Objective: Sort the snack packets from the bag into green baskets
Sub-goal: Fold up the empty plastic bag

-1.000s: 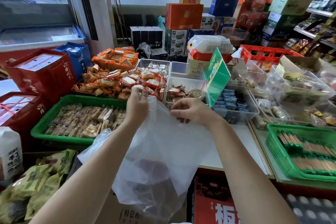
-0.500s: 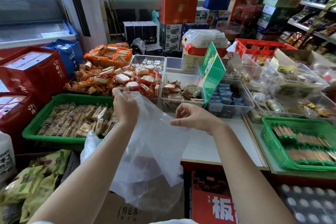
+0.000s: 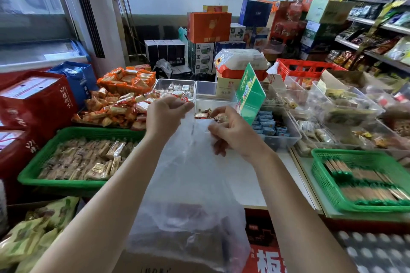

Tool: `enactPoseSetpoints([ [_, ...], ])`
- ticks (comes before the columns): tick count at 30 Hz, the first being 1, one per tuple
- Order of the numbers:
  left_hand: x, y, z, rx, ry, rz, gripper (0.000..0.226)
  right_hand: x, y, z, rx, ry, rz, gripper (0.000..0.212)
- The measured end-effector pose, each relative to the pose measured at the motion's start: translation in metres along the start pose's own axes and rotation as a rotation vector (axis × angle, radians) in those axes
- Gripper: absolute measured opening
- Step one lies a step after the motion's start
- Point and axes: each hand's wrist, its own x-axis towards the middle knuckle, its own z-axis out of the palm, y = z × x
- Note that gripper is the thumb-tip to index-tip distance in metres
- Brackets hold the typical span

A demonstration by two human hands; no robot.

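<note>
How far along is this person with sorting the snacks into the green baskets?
Both green baskets, the left basket and the right basket, already hold rows of packets. In hand: the left hand and right hand grip the top of the clear plastic bag. Left: the dark packets at its bottom remain inside.

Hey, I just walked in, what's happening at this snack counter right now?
A person is holding a clear plastic bag up in front of the counter, with the left hand and right hand both pinching its top edge, apparently working it open. Dark packets sit at the bottom of the bag. One green basket at the left is full of pale packets; another green basket at the right holds stick-shaped packs.
</note>
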Motion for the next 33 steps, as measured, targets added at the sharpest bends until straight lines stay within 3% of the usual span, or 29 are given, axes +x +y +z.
enactPoseSetpoints([
  [3, -0.001, 0.027, -0.005, -0.133, -0.081, -0.021, 0.014, 0.003, -0.02, 0.013, 0.107, -0.061, -0.02, 0.014],
  [7, 0.007, 0.039, -0.016, -0.28, -0.219, -0.101, 0.022, 0.022, -0.035, 0.017, 0.011, -0.098, -0.118, 0.032],
  [12, 0.016, 0.026, -0.018, -0.342, -0.236, -0.126, 0.017, 0.041, -0.036, 0.018, -0.221, 0.076, -0.136, 0.013],
  [15, 0.012, 0.014, -0.013, -0.473, -0.258, -0.236, 0.026, 0.052, -0.03, 0.017, -0.551, 0.301, -0.31, 0.018],
  [17, 0.007, 0.005, -0.005, -0.535, -0.275, -0.297, 0.039, 0.057, -0.024, 0.019, -0.665, 0.364, -0.371, 0.021],
  [19, 0.002, -0.006, 0.002, -0.574, -0.303, -0.32, 0.027, 0.061, -0.017, 0.02, -0.713, 0.385, -0.379, 0.025],
  [21, -0.004, -0.011, 0.005, -0.577, -0.364, -0.296, 0.019, 0.063, -0.013, 0.022, -0.729, 0.413, -0.358, 0.03],
  [24, -0.009, -0.017, 0.01, -0.373, -0.445, -0.082, 0.012, 0.066, -0.011, 0.023, -0.759, 0.426, -0.294, 0.033],
  [27, -0.006, -0.021, 0.011, -0.29, -0.335, -0.037, 0.005, 0.073, -0.011, 0.015, -0.786, 0.304, -0.191, 0.044],
  [30, -0.001, -0.023, 0.001, -0.322, -0.258, -0.083, 0.005, 0.079, -0.005, -0.006, -0.79, 0.16, -0.012, 0.081],
  [33, 0.001, -0.037, -0.013, -0.348, -0.188, -0.122, 0.006, 0.078, 0.008, -0.022, -0.689, 0.092, 0.086, 0.079],
])
